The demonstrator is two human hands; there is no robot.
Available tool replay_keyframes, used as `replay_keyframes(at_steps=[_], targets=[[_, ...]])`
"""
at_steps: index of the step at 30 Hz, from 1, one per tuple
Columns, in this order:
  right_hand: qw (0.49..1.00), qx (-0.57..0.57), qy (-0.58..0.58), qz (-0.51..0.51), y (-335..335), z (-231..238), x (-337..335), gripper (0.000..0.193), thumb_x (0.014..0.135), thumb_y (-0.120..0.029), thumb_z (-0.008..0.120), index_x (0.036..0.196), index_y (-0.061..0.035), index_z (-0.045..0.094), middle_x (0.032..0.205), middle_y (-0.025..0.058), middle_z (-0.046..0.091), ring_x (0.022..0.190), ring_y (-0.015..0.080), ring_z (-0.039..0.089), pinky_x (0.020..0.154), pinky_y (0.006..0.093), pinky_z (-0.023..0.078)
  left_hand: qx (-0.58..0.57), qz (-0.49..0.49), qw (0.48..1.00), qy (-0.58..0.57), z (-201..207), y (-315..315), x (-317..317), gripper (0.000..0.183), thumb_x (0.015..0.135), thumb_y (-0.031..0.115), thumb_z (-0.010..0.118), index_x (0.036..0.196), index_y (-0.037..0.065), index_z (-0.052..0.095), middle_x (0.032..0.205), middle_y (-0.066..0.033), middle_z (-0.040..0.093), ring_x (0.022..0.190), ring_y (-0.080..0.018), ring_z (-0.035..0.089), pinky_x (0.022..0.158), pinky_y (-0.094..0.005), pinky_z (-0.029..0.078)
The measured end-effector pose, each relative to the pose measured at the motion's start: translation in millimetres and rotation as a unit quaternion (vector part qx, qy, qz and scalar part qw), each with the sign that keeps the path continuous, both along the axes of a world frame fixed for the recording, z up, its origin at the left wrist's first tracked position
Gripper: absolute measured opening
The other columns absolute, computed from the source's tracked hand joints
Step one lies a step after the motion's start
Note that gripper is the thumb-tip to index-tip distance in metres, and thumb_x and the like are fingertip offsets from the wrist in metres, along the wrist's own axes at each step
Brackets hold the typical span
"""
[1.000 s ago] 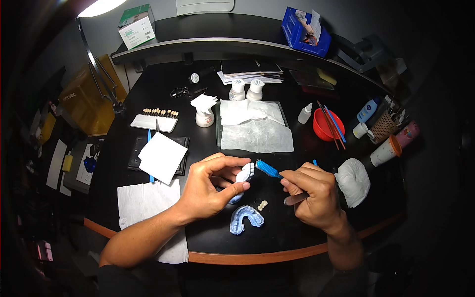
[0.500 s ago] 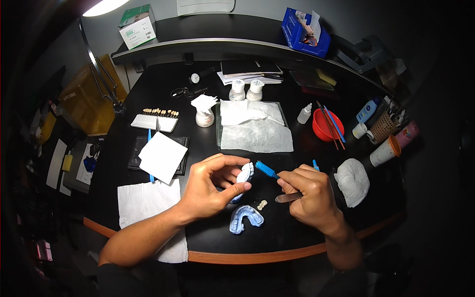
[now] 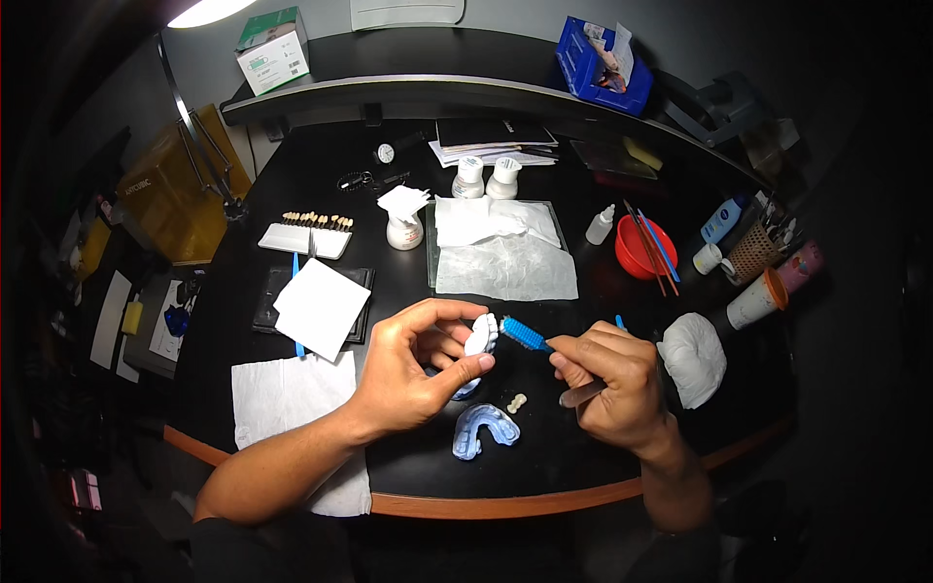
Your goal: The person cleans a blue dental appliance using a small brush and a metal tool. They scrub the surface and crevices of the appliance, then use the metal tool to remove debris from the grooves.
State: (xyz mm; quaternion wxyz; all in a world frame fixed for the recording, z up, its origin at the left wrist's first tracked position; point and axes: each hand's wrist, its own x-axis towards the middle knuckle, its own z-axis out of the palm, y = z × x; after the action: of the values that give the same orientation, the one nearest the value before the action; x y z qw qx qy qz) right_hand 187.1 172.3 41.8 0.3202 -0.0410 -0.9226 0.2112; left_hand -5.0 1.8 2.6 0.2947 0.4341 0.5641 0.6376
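Observation:
My left hand [image 3: 416,364] pinches a white dental cast [image 3: 480,335] between thumb and fingertips, its row of teeth turned to the right. Closed in my right hand [image 3: 612,384] is a small blue brush [image 3: 525,332], whose bristled head is close beside the cast's teeth; contact I cannot tell. A flat metal blade or handle [image 3: 580,394] also sticks out of that fist. Below lies a blue horseshoe-shaped dental cast [image 3: 486,428], with a small cream tooth piece [image 3: 516,402] above it. Another blue piece [image 3: 467,389] is partly hidden under my left hand.
White tissue covers a glass slab [image 3: 505,267]. A tooth shade guide [image 3: 306,238] and white pads [image 3: 323,309] lie left. At right are a red bowl [image 3: 644,248] with brushes, a dropper bottle [image 3: 601,223], a cup [image 3: 758,298] and a white wad [image 3: 693,360].
The brush and my right hand have shifted slightly, and the metal piece in the fist has tilted. My left hand holds the cast almost still.

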Motion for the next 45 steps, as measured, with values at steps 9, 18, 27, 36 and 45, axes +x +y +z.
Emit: replay_keyframes(at_steps=[9,18,27,36,45], targets=[[1.0,0.011,0.0,0.018,-3,-1,-2,0.014,0.086,0.003,0.081,0.099,0.0029,0.078,0.071,0.0104,0.067,0.064,0.0252,0.062,0.057,0.037,0.047,0.005,0.01,0.999,0.037,-2,0,0,0.042,0.089,0.003,0.087,0.129,0.0,0.071,0.105,-0.0074,0.071,0.088,-0.0091,0.071,0.073,-0.0214,0.058],[1.0,-0.02,-0.008,-0.017,1,-2,4,0.006,0.093,0.001,0.078,0.099,0.0031,0.078,0.072,0.0086,0.071,0.064,0.0214,0.065,0.057,0.0334,0.048,-0.008,0.021,0.996,0.092,-1,2,-4,0.04,0.089,0.002,0.085,0.128,0.002,0.074,0.103,-0.0058,0.067,0.088,-0.0104,0.069,0.075,-0.0242,0.058],[0.999,0.005,0.019,0.041,-4,3,-1,0.009,0.091,0.001,0.078,0.1,0.0042,0.078,0.073,0.0105,0.07,0.063,0.0237,0.064,0.058,0.0347,0.048,-0.019,-0.007,0.995,0.094,3,0,-6,0.041,0.093,-0.002,0.08,0.133,0.002,0.072,0.104,-0.0042,0.062,0.094,-0.0105,0.064,0.078,-0.0243,0.054],[1.0,-0.018,-0.016,0.019,1,3,3,0.015,0.087,0.006,0.079,0.102,0.0046,0.078,0.075,0.0118,0.071,0.067,0.023,0.066,0.058,0.0352,0.049,-0.038,-0.029,0.994,0.102,-2,1,-10,0.038,0.099,0.001,0.075,0.136,-0.001,0.071,0.106,-0.0062,0.062,0.092,-0.0094,0.063,0.079,-0.0243,0.055],[0.999,-0.008,-0.034,0.023,3,2,3,0.012,0.088,0.007,0.077,0.1,0.0045,0.078,0.074,0.0115,0.071,0.064,0.0242,0.064,0.06,0.0343,0.049,-0.024,-0.016,0.987,0.156,-2,3,-13,0.036,0.101,0.0,0.069,0.137,0.001,0.072,0.109,-0.0073,0.063,0.089,-0.0073,0.064,0.069,-0.0208,0.055]])
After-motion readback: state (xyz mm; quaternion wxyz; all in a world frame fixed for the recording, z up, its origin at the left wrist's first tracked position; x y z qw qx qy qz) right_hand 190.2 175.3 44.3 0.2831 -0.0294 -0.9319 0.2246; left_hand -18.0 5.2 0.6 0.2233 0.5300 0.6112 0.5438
